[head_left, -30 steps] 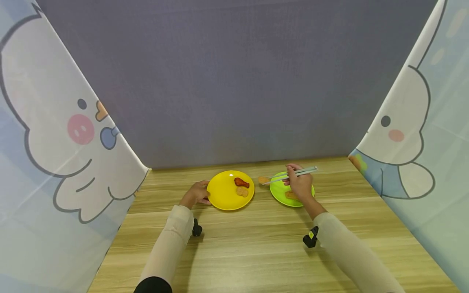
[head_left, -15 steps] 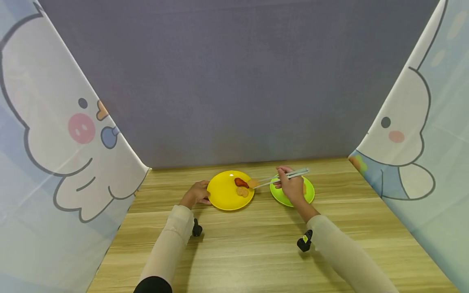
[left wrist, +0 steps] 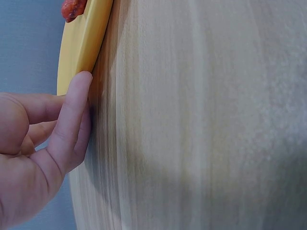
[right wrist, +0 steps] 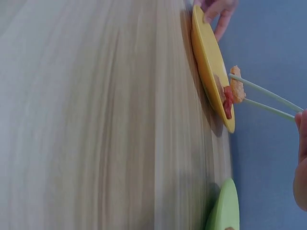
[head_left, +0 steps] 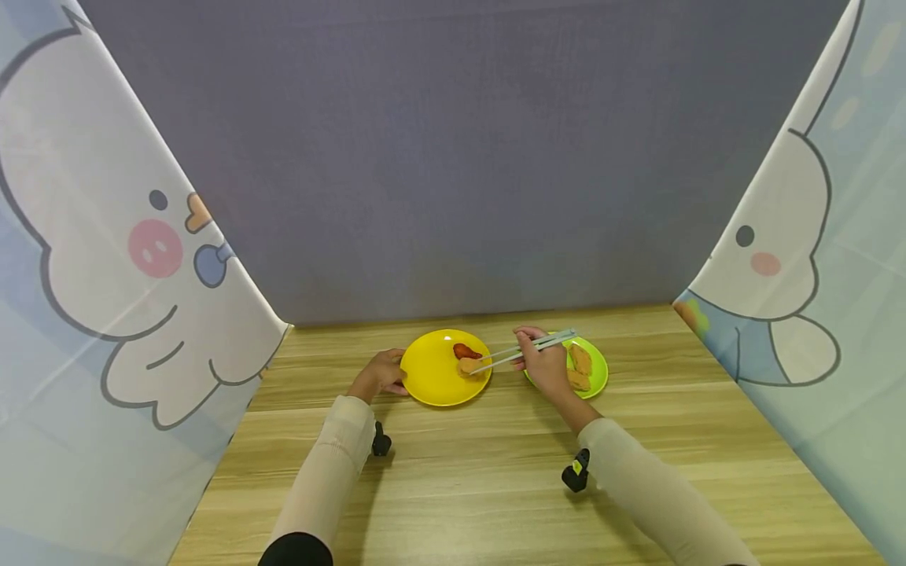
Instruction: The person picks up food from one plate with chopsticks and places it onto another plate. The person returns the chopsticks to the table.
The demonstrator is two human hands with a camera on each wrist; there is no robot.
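In the head view, my left hand (head_left: 385,372) grips the left rim of the yellow plate (head_left: 430,376), its thumb on the rim. My right hand (head_left: 545,368) holds a pair of pale green chopsticks (head_left: 559,338), the tips over that plate's right side. Between the tips is a golden nugget-like piece (right wrist: 236,85), raised above the plate in the right wrist view. A red-brown toy-like chicken drumstick (head_left: 465,350) lies on the plate beside it. The lumpy piece seen there earlier is mostly hidden by the nugget. Under my right wrist, the green plate (head_left: 600,369) is partly covered.
Two golden-brown food pieces (head_left: 580,359) lie on the green plate. Both plates rest near the back of the wooden table (head_left: 467,479), close to a grey backdrop (head_left: 467,173). Printed cartoon panels (head_left: 764,259) flank the table.
My right hand has moved left, carrying the nugget with the chopsticks from between the plates to above the yellow plate. More of the green plate's food shows. My left hand stays in place.
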